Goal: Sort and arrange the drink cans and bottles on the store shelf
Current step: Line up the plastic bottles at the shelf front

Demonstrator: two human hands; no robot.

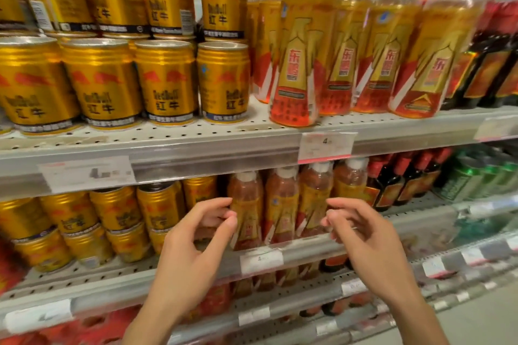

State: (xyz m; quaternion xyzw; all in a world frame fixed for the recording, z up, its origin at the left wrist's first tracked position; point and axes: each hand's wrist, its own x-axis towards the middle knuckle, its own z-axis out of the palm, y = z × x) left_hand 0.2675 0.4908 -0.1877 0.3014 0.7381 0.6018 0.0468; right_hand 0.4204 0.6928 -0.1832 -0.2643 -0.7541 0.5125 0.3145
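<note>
Both empty: left hand (196, 235) and right hand (364, 235), fingers loosely curled, flanking the bottles (280, 204). Probably poised to straighten that row on the shelf (308, 249).

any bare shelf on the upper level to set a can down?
Bare strip on the upper shelf, along its front edge ahead of the stacked gold cans, widest in the notch between the rightmost can and the front orange bottle. Behind that, rows are packed tight.

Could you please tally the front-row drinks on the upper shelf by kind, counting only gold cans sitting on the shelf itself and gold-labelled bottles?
Gold cans: 4
Gold-labelled bottles: 4
Total: 8
Stacked cans and the dark bottles at far right are left out.
</note>
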